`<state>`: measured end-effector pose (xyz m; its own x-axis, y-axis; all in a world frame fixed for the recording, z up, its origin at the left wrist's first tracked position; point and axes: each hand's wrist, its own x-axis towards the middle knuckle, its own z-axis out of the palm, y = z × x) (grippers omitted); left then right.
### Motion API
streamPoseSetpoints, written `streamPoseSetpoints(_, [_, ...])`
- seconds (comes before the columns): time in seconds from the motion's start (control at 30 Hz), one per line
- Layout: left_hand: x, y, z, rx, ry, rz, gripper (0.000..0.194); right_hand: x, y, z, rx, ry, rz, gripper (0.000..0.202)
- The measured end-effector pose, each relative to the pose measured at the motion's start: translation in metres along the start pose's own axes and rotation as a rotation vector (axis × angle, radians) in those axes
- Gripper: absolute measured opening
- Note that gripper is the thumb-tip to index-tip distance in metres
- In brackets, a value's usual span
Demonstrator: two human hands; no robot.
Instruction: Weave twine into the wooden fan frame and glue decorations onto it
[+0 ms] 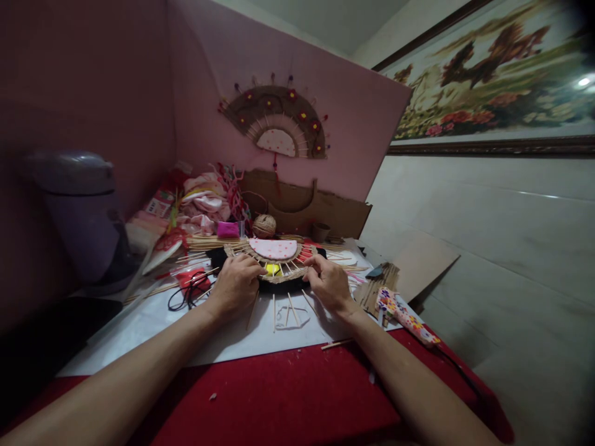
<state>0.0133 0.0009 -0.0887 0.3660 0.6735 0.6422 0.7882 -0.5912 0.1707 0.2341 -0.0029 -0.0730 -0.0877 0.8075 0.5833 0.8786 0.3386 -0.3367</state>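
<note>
A half-made craft fan lies in front of me, its flat side away from me. It has a white half-round centre with pink dots, thin sticks fanning out, a brown twine-like band and a strip of black fabric. My left hand is closed on the band at the fan's left side, fingertips on its edge. At the opposite side my right hand pinches the band between thumb and fingers. Bare stick ends stick out toward me below the black strip. Something yellow shows between the sticks. My palms are hidden.
A floral-patterned glue gun lies at right beside cardboard strips. Black cord and a red packet lie left. Behind are a twine ball, pink cloth and a finished fan on a pink board. A lilac bin-like container stands left.
</note>
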Motion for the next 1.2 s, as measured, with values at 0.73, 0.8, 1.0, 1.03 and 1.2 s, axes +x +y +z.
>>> streamPoseSetpoints(0.73, [-0.0004,0.0022,-0.0026,-0.016,-0.03,0.0,0.033,-0.0012,0.0007,0.0027,0.148,-0.06,-0.056,0.019])
streamPoseSetpoints(0.8, [-0.0005,0.0021,-0.0022,-0.017,-0.022,0.005,0.033,-0.0014,0.0003,0.0032,0.149,-0.065,-0.06,0.02])
streamPoseSetpoints(1.0, [-0.0004,0.0021,-0.0016,-0.015,-0.015,-0.004,0.033,0.0005,0.0023,-0.0006,0.172,0.055,-0.001,0.02])
streamPoseSetpoints(1.03, [-0.0003,0.0021,-0.0017,-0.016,-0.012,-0.006,0.033,0.0012,0.0031,-0.0014,0.179,0.082,0.01,0.02])
streamPoseSetpoints(1.2, [0.0005,0.002,-0.004,-0.009,0.001,-0.019,0.034,0.0031,0.0057,-0.0025,0.199,0.158,0.029,0.019])
